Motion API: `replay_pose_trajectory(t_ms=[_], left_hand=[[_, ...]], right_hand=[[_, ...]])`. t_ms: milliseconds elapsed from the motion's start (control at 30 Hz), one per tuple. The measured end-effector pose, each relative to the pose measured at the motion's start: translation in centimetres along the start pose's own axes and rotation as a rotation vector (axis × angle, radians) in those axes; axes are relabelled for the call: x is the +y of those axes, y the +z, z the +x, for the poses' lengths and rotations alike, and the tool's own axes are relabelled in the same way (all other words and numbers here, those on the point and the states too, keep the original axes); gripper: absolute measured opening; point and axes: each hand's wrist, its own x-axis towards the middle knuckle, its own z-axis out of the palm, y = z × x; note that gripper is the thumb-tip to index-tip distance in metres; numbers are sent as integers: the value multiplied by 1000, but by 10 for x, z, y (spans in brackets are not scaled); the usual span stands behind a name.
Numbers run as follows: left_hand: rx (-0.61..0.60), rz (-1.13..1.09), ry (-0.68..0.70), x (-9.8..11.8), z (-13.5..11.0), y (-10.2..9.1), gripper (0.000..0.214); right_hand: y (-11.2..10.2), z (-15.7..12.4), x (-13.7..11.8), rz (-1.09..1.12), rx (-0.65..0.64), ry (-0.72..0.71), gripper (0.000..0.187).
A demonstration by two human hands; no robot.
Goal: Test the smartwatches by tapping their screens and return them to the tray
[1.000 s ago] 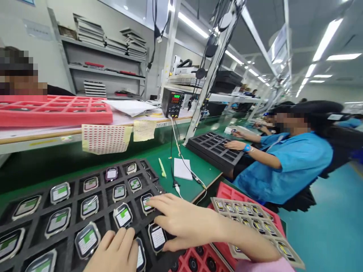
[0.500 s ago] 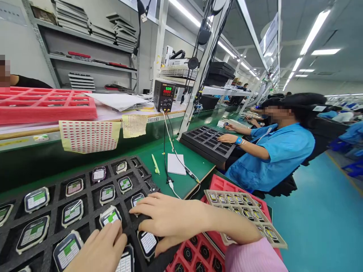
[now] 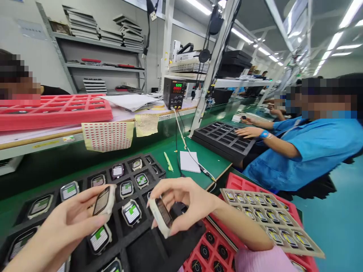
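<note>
My left hand [image 3: 76,215] grips a smartwatch body [image 3: 102,201] by its edges, thumb below and fingers above, its dark screen tilted. In my right hand [image 3: 181,202] is a second light-framed smartwatch body [image 3: 161,216], pinched between thumb and fingers and held upright on its side. Both are raised over a black foam tray [image 3: 117,236] with square pockets. Several watch bodies with lit green-and-white screens lie in the pockets, such as the watch [image 3: 132,212] between my hands. The pocket under my right hand shows bare foam.
Red trays [image 3: 210,251] of round dark parts and a beige tray [image 3: 272,219] sit at my right. Behind are a notepad [image 3: 190,161], a green pen [image 3: 168,162], cables and a power supply [image 3: 175,93]. A blue-shirted co-worker [image 3: 317,139] handles a black tray [image 3: 224,141].
Both hands have lifted off the tray, each now with a watch body in its fingers. My left hand has moved left and up. The head view has turned slightly left.
</note>
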Motion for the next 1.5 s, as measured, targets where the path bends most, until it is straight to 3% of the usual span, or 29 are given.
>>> replay_pose_trajectory(t_ms=[67,200,367,567,700,833,1167,1500], left_hand=[[-34,-93,-4,7,-3,4,59],[-121,-203,9,9,-7,0,53],[-106,-260,11,6,-1,-5,49],[-38,-205,17,3,3,-7,61],[-171,-352,42,2,-4,-3,54],[-239,-359,109,1,-8,4,45],[-204,-132,299,-2,-6,7,24],[-203,-351,229,-1,-11,9,40]], right_hand=[[6,13,6,165,42,74,62],[16,37,17,185,193,130,54],[24,56,19,204,185,239,51],[31,63,16,161,268,113,44],[36,65,18,28,394,86,25],[42,68,17,-44,480,73,22],[43,63,14,-37,416,68,23],[38,63,18,-22,401,82,26]])
